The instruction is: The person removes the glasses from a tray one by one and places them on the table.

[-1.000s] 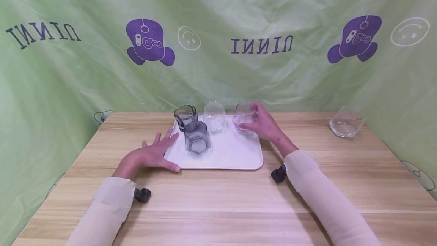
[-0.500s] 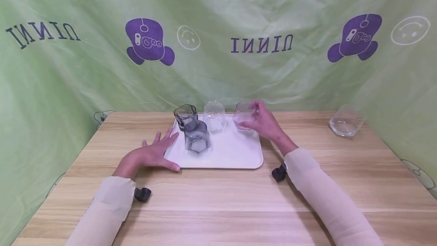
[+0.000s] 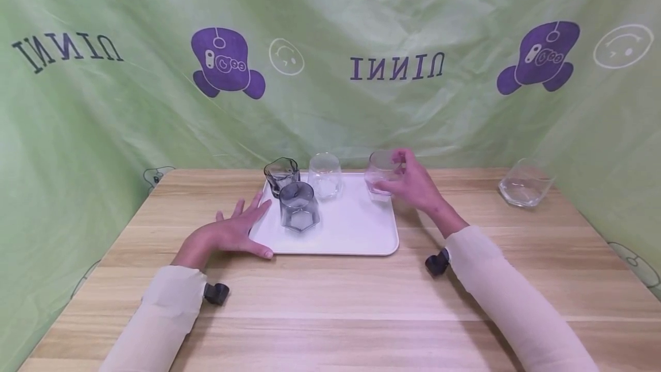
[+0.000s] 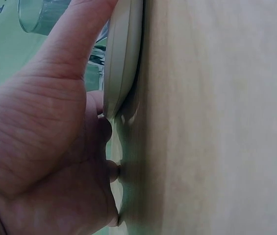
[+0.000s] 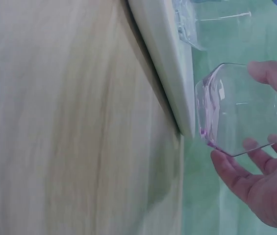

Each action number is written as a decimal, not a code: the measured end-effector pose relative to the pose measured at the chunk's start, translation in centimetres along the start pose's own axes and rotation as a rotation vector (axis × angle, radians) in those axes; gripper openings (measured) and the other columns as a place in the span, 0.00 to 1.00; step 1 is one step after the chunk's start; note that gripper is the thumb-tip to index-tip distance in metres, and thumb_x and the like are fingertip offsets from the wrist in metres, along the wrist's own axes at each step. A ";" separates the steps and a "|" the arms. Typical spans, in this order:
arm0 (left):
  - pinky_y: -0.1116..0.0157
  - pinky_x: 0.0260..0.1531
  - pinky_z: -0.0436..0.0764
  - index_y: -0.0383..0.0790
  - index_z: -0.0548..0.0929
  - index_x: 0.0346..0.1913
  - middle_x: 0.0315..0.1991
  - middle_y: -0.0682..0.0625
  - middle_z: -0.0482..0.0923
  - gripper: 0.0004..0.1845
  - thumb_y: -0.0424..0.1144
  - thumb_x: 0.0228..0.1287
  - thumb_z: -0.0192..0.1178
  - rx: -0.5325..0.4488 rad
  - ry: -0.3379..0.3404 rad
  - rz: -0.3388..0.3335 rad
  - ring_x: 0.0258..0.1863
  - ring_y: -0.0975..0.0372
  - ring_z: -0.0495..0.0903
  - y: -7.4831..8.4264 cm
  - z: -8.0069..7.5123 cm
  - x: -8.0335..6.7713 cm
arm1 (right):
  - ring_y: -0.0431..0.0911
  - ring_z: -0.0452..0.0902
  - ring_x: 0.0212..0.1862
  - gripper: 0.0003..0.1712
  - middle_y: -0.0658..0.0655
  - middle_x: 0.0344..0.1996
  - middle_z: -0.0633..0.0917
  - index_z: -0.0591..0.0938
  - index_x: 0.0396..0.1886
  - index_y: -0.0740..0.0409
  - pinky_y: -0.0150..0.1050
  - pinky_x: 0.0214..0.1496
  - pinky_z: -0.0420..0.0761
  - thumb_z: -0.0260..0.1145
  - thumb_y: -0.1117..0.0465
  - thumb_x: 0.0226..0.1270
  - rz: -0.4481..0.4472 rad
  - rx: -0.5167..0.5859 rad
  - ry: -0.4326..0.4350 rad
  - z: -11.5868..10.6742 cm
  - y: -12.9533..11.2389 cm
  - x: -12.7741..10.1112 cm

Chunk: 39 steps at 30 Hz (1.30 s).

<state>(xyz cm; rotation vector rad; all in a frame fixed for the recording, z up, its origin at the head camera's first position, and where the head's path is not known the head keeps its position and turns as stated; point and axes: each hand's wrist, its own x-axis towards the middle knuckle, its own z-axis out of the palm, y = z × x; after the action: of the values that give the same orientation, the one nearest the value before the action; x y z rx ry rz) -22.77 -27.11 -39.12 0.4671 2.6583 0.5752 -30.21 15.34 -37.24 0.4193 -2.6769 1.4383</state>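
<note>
Cloth (image 3: pixel 57 148), green and creased, drops at far left beside a pale, wood-grained table (image 3: pixel 330 309), where a person's left hand (image 3: pixel 232 234) rests with fingers and thumb spread wide against the left side of a smooth white tray (image 3: pixel 356 228) with rounded corners, gripping nothing. Just beyond the fingertips, a dark smoky glass (image 3: pixel 281 175) with a wavy rim stands upright at the tray's far left corner; nearer, a grey translucent tumbler (image 3: pixel 299 211) shows an angular base. Next along stands a colourless faceted glass (image 3: pixel 325 177). At the tray's far right, the right hand (image 3: pixel 415 182) curls thumb and fingers around a pink-tinted, angular glass (image 3: pixel 379 169), upright; whether its base touches the tray cannot be told. Well apart, a clear, broad-based glass (image 3: pixel 524 188) sits at the table's far right.
</note>
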 end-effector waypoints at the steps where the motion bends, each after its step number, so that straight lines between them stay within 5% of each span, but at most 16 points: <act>1: 0.21 0.58 0.25 0.41 0.41 0.84 0.82 0.38 0.22 0.72 0.70 0.49 0.74 -0.001 -0.001 0.000 0.76 0.32 0.24 0.0 0.0 0.0 | 0.60 0.71 0.63 0.53 0.64 0.65 0.72 0.62 0.72 0.62 0.58 0.63 0.75 0.83 0.51 0.55 0.003 -0.001 0.001 -0.2 0.0 -0.1; 16: 0.21 0.58 0.25 0.42 0.40 0.84 0.82 0.38 0.21 0.72 0.70 0.49 0.74 -0.001 -0.007 0.003 0.76 0.32 0.24 0.3 -0.1 -0.2 | 0.61 0.72 0.57 0.53 0.67 0.65 0.73 0.63 0.77 0.55 0.53 0.48 0.78 0.82 0.50 0.57 -0.001 -0.058 0.023 -4.4 0.5 -2.7; 39: 0.20 0.57 0.26 0.41 0.41 0.84 0.82 0.38 0.21 0.71 0.69 0.50 0.73 0.009 -0.003 0.008 0.76 0.32 0.24 0.3 0.0 -0.1 | 0.67 0.71 0.60 0.57 0.74 0.67 0.69 0.55 0.80 0.63 0.60 0.54 0.77 0.78 0.49 0.63 0.057 -0.131 0.032 -10.7 3.3 -6.0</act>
<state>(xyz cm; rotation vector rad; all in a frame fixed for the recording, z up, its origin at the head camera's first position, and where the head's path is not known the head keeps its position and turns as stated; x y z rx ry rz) -22.62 -26.92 -38.94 0.4812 2.6580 0.5649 -26.07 27.16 -35.10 0.3098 -2.7578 1.2624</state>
